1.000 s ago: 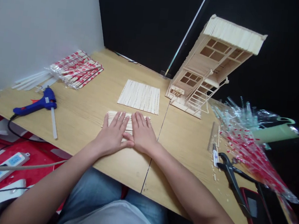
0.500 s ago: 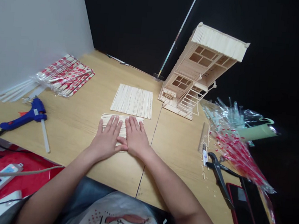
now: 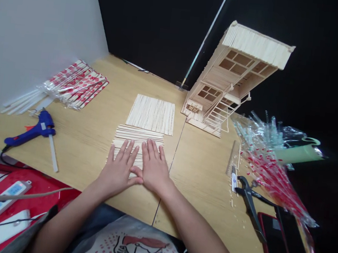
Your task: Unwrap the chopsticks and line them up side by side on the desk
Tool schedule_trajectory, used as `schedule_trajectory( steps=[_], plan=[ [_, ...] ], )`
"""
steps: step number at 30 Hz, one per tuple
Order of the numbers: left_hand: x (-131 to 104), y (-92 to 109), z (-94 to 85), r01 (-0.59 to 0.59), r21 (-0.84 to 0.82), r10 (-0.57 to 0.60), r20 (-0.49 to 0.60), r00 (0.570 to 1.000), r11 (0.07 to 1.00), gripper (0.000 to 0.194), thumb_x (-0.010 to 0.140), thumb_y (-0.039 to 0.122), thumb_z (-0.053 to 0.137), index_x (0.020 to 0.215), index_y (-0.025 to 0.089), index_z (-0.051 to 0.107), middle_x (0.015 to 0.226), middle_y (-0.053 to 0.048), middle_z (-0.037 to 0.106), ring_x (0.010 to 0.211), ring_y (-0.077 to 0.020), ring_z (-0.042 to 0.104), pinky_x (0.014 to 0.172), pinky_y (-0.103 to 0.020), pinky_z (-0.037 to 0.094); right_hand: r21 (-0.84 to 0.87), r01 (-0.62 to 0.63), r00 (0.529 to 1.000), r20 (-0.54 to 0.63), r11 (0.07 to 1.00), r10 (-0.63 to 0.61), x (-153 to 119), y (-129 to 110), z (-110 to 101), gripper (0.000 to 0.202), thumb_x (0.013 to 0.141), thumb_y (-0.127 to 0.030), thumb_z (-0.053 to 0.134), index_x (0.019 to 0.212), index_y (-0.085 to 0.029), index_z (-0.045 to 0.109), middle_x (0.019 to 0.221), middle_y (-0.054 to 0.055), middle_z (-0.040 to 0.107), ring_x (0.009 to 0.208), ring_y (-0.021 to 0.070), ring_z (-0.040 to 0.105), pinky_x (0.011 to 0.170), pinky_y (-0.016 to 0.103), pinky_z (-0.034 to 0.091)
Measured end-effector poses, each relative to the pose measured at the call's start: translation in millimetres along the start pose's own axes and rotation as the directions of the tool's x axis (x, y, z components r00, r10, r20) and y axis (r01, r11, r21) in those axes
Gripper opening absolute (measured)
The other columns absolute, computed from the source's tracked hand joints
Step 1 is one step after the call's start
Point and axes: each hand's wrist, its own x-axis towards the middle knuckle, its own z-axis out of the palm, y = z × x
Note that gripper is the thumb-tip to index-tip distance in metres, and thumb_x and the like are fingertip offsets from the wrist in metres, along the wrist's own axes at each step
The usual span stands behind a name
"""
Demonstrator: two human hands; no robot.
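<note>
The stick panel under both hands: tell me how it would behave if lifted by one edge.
The stick panel looks thin and light. Built from many narrow sticks side by side, it would probably flex or split along its seams. Left hand and right hand press it flat, so it may not be rigid.

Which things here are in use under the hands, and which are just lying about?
In use: left hand and right hand, both flat on the near stick panel.

Lying about: far stick panel, stick house, glue gun, scissors, wrapped chopsticks.
</note>
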Motion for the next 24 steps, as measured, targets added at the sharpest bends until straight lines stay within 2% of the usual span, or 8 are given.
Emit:
schedule_trajectory(
  steps=[4,10,14,19,22,24],
  plan=[
    [-1,0,0.3,0.009,-0.008,-0.009,0.003,1.000,1.000,0.099,0.093,0.075,0.042,0.162,0.007,0.025,0.170,-0.022,0.012,0.160,-0.0392,0.005,0.124,-0.069,0.003,-0.009,-0.020,1.000,0.003,1.000,0.020,0,-1,0,0.090,0.103,-0.069,0.028,0.165,-0.004,0.019,0.171,0.015,0.003,0.161,0.0280,0.002,0.129,0.052,0.004],
    [1,-4,3.2,-0.009,-0.039,0.008,-0.015,1.000,0.999,0.095,0.094,0.074,0.039,0.163,0.010,0.022,0.171,-0.019,0.010,0.160,-0.0380,0.004,0.123,-0.071,-0.002,-0.013,-0.024,1.000,0.009,1.000,0.024,-1,-1,-1,0.090,0.102,-0.068,0.031,0.165,-0.005,0.018,0.171,0.017,0.002,0.161,0.0285,0.001,0.129,0.053,0.004],
    [-3,-4,6.5,-0.018,-0.065,0.018,-0.011,1.000,0.998,0.099,0.091,0.077,0.041,0.163,0.010,0.023,0.170,-0.018,0.014,0.160,-0.0377,0.006,0.123,-0.070,-0.005,0.005,-0.079,0.996,0.036,0.997,0.079,-4,-6,1,0.091,0.101,-0.070,0.034,0.166,-0.008,0.016,0.170,0.019,-0.004,0.160,0.0309,-0.004,0.128,0.056,0.002],
    [-5,-3,6.5,-0.010,-0.044,0.010,-0.008,1.000,0.999,0.102,0.091,0.079,0.041,0.162,0.007,0.025,0.170,-0.018,0.011,0.160,-0.0371,0.005,0.123,-0.071,0.000,0.017,-0.097,0.993,0.064,0.995,0.096,-6,-9,6,0.093,0.100,-0.071,0.034,0.166,-0.009,0.012,0.169,0.019,-0.009,0.159,0.0303,-0.009,0.128,0.056,0.000],
    [-6,-2,5.4,-0.013,-0.047,0.011,-0.032,0.999,0.999,0.102,0.091,0.079,0.043,0.161,0.007,0.025,0.170,-0.019,0.014,0.160,-0.0379,0.008,0.123,-0.072,0.003,0.045,-0.090,0.994,0.066,0.995,0.087,-6,-8,1,0.097,0.098,-0.074,0.037,0.166,-0.009,0.014,0.170,0.019,-0.006,0.160,0.0314,-0.006,0.128,0.056,0.001],
    [-7,-2,6.3,-0.034,-0.051,0.031,-0.061,0.998,0.998,0.103,0.089,0.080,0.045,0.161,0.008,0.028,0.169,-0.020,0.018,0.159,-0.0387,0.009,0.123,-0.073,0.003,0.083,-0.085,0.996,0.048,0.993,0.081,-2,-7,-6,0.096,0.098,-0.074,0.039,0.165,-0.006,0.021,0.171,0.021,0.003,0.160,0.0328,0.000,0.128,0.055,0.003]
  ],
)
